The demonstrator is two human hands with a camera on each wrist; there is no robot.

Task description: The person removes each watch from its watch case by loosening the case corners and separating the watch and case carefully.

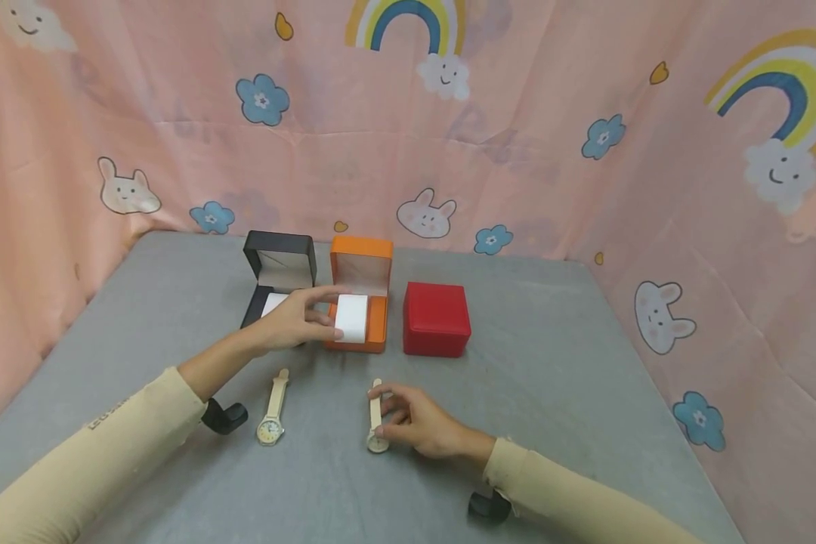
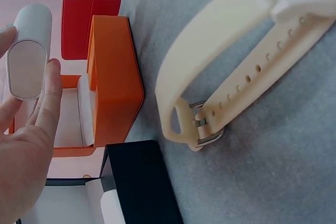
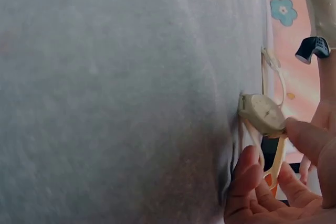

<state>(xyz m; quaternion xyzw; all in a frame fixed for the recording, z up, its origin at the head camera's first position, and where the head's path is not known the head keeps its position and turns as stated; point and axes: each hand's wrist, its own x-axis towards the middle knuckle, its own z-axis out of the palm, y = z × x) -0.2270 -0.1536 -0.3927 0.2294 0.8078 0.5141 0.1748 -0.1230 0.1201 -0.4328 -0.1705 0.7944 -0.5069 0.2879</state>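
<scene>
A white watch cushion (image 1: 351, 319) is pinched between the fingers and thumb of my left hand (image 1: 291, 321), over the orange watch box (image 1: 377, 341) with its lid raised. In the left wrist view the cushion (image 2: 29, 64) shows its oval end, clear of the box. My right hand (image 1: 427, 425) grips a cream wristwatch (image 1: 375, 414) at the table, thumb by the dial and fingers curled along the strap. The right wrist view shows this watch's dial (image 3: 265, 113) beside the thumb. Another cream wristwatch (image 1: 270, 429) lies below my left forearm, its strap buckled into a loop.
Left of the orange box stands a black watch box (image 1: 280, 245), lid up, with a white cushion (image 1: 272, 302) inside, partly behind my left hand. A closed red box (image 1: 437, 317) stands to the right. Grey cloth (image 1: 571, 423) covers the table; a pink printed curtain (image 1: 340, 166) hangs behind.
</scene>
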